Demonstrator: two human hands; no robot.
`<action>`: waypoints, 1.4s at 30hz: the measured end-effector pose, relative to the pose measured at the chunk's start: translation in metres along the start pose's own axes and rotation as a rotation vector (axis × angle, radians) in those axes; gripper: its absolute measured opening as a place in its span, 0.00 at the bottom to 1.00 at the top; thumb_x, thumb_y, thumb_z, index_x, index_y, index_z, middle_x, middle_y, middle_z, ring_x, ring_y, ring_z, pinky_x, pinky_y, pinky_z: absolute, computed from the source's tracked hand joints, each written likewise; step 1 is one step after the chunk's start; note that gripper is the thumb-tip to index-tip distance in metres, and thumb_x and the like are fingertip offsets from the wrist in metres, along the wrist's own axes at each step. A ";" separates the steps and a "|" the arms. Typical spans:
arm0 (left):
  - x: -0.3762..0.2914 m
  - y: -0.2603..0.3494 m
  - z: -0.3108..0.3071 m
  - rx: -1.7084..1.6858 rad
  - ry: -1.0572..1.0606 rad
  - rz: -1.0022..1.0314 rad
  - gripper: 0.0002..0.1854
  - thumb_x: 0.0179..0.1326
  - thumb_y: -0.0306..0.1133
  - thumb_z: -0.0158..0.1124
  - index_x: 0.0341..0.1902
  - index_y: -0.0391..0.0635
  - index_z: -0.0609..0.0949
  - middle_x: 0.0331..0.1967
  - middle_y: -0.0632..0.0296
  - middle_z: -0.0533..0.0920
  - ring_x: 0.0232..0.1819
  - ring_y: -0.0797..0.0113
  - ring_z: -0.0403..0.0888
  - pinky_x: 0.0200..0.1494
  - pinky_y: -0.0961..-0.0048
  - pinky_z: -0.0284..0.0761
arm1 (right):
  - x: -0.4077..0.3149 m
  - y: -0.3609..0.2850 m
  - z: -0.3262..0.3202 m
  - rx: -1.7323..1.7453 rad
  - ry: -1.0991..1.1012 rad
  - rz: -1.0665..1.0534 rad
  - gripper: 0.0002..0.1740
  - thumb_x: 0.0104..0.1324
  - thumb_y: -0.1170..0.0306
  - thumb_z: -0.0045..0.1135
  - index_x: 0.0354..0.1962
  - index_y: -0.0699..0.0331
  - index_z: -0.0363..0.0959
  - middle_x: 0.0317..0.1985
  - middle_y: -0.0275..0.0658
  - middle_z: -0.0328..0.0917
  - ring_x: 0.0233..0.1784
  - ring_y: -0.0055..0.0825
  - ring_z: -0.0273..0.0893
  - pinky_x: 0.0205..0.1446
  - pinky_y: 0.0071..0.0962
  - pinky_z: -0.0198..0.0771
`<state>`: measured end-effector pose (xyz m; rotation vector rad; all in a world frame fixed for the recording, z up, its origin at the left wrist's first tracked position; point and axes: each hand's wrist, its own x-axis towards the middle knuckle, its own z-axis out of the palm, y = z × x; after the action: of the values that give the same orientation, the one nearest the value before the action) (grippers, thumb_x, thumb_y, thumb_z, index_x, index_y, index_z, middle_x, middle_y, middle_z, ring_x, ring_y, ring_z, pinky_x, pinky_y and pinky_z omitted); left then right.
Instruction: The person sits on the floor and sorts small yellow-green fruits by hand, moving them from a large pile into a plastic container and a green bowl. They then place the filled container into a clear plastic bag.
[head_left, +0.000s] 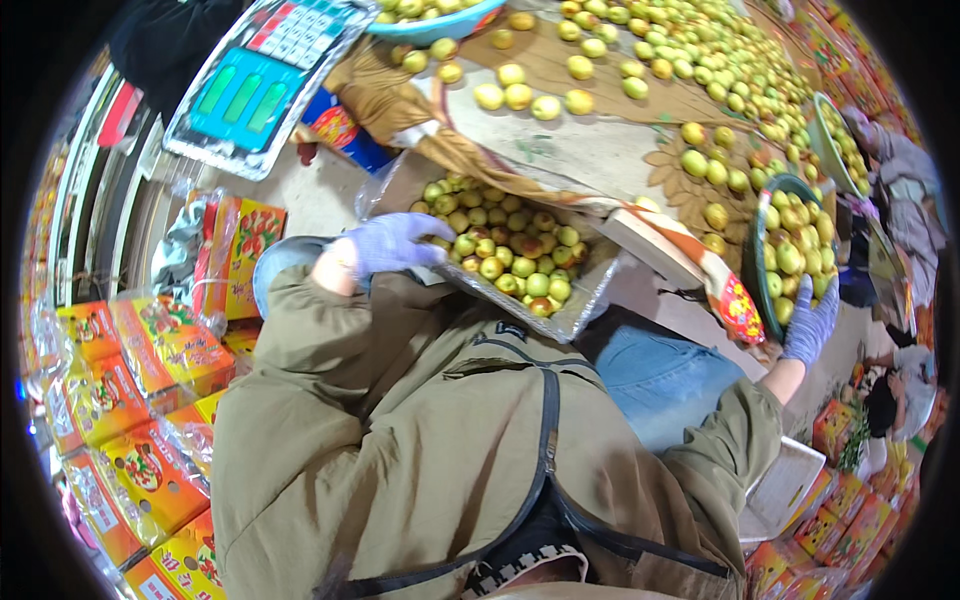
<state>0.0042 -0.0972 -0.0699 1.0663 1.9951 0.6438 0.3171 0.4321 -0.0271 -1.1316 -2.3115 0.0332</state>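
A plastic-lined box (589, 300) of green and reddish round fruit (517, 240) sits tilted in front of my body. My left hand (397, 241), in a purple glove, is at the box's left edge, its fingers curved over the rim beside the fruit; whether it grips the rim I cannot tell. Far to the right, my gloved right hand (810, 319) rests against the near side of a dark green basin (756, 262) heaped with the same kind of fruit, its fingers over the basin's edge and fruit. The palm is partly hidden.
Loose fruit (705, 45) covers the brown cloth beyond the box. A digital scale (240, 97) and a blue basin (442, 28) stand at upper left. Printed fruit cartons (142, 465) are stacked left. Another basin (821, 146) and people (900, 180) are at the right.
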 end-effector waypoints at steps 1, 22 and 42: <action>0.008 0.000 0.011 0.074 -0.043 0.103 0.25 0.55 0.42 0.65 0.53 0.41 0.76 0.46 0.49 0.79 0.50 0.59 0.76 0.55 0.66 0.69 | 0.004 0.001 0.001 -0.057 -0.018 0.010 0.36 0.61 0.54 0.57 0.61 0.66 0.61 0.60 0.51 0.67 0.63 0.42 0.66 0.66 0.32 0.59; 0.075 0.022 0.083 0.060 -0.447 0.245 0.30 0.60 0.58 0.53 0.61 0.54 0.73 0.54 0.52 0.77 0.56 0.53 0.74 0.56 0.64 0.68 | 0.015 -0.025 0.008 -0.118 0.120 0.428 0.29 0.55 0.55 0.63 0.53 0.54 0.72 0.54 0.47 0.72 0.56 0.43 0.71 0.59 0.37 0.65; 0.061 -0.076 0.010 1.142 -0.049 0.060 0.27 0.58 0.43 0.56 0.63 0.56 0.71 0.67 0.55 0.64 0.68 0.49 0.57 0.71 0.55 0.45 | 0.062 0.058 0.038 0.039 -0.241 0.428 0.41 0.56 0.44 0.58 0.59 0.63 0.65 0.57 0.51 0.71 0.58 0.41 0.71 0.61 0.33 0.64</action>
<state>-0.0444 -0.0841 -0.1538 1.7293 2.2772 -0.6168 0.3097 0.5228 -0.0452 -1.6584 -2.2107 0.3925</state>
